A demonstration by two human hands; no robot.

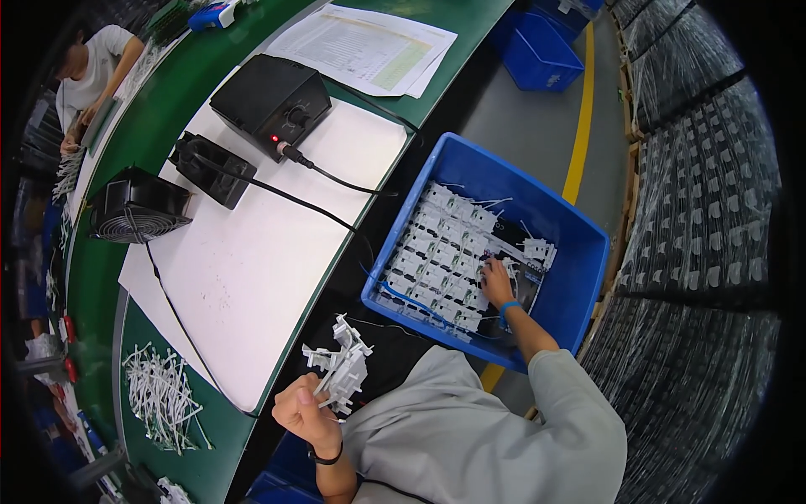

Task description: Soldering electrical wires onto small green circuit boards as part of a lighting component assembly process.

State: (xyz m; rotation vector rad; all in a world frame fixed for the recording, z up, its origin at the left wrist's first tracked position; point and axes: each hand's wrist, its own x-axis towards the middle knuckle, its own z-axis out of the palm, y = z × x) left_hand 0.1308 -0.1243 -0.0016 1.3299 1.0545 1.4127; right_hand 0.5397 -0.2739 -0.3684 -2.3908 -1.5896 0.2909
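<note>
My left hand point(307, 413) is closed around a cluster of white plastic parts point(346, 370), held up beside the table's near edge. The parts have tabs and open frames and stick out above the fist. My right hand point(497, 282) reaches down into a blue bin point(590, 244), its fingers bent onto a white plastic part at the edge of the rows. Part of that grip is hidden by the hand itself. Several rows of similar white parts point(437, 260) fill the left of the bin, some with thin wires. A few looser white parts point(539, 251) lie at its right.
On the green table point(138, 311) are a black control box point(270, 101), a black stand point(211, 170), a small fan point(139, 206), papers point(361, 49) and a pile of white cable pieces point(164, 395). Black cables hang toward the bin. Wrapped stacks point(705, 202) stand right; a co-worker point(96, 67) sits far left.
</note>
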